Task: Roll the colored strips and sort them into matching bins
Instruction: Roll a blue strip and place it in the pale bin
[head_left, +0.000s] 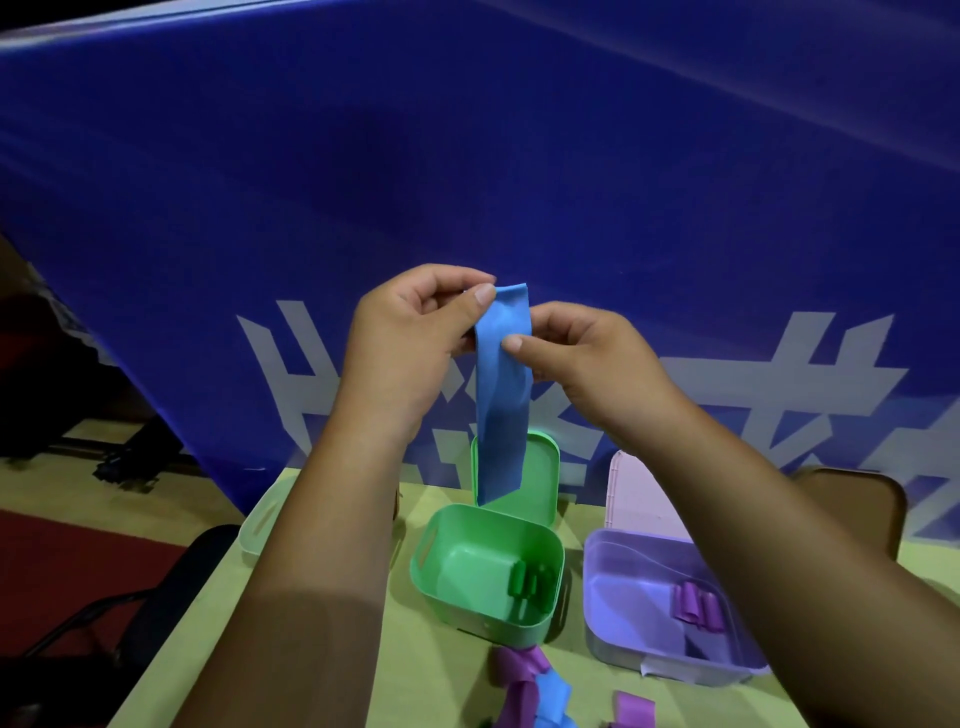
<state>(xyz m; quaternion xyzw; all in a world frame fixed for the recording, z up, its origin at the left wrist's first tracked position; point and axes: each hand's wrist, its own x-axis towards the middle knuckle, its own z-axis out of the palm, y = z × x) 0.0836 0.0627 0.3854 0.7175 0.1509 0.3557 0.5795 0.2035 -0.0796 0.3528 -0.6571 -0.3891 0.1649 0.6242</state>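
A blue strip (503, 400) hangs straight down, held up in the air above the bins. My left hand (410, 343) pinches its top edge with thumb and fingers. My right hand (582, 364) grips it just below, thumb on its front. Underneath stands a green bin (441, 540) with green rolls (530, 579) inside. To the right, a purple bin (623, 597) holds purple rolls (696, 608). A pale bin (262, 525) shows partly behind my left forearm.
Loose purple strips (519, 670) and a blue strip (553, 696) lie on the yellow-green table (447, 686) near the front. A green lid (540, 478) and a pink lid (634, 493) lean behind the bins. A blue banner (467, 156) fills the back. A dark chair (171, 587) stands left.
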